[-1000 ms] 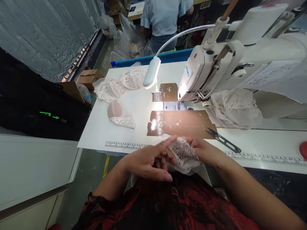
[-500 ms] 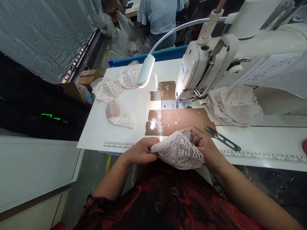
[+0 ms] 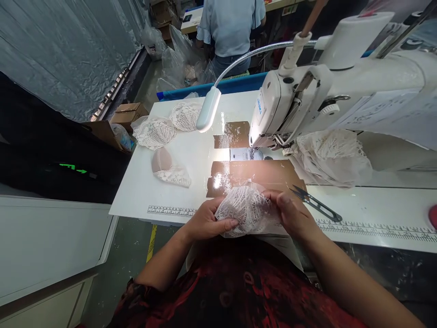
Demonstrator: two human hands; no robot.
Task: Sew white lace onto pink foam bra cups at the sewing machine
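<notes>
A white lace bra cup point(image 3: 246, 207) is held between my two hands at the front edge of the sewing table. My left hand point(image 3: 210, 221) grips its left side, the thumb lying over the lace and the fingers hidden behind. At the upper right edge, my right hand point(image 3: 290, 212) pinches the thin sheer fabric between thumb and fingertips. Just beyond my right hand lie black thread snips point(image 3: 317, 203). Brown tape point(image 3: 256, 175) covers the table between the cup and the sewing machine point(image 3: 273, 107).
To the left lie two lace cups point(image 3: 157, 132) and a beige cup with lace trim point(image 3: 162, 160). A lace pile point(image 3: 336, 157) rests behind the machine head. A lamp point(image 3: 209, 109) hangs over the table. Beyond it sits a person in a light blue top point(image 3: 227, 27).
The lace cup has turned so its rounded face points more upward. My left thumb has moved onto the lace, and my right hand has shifted to the cup's upper right edge.
</notes>
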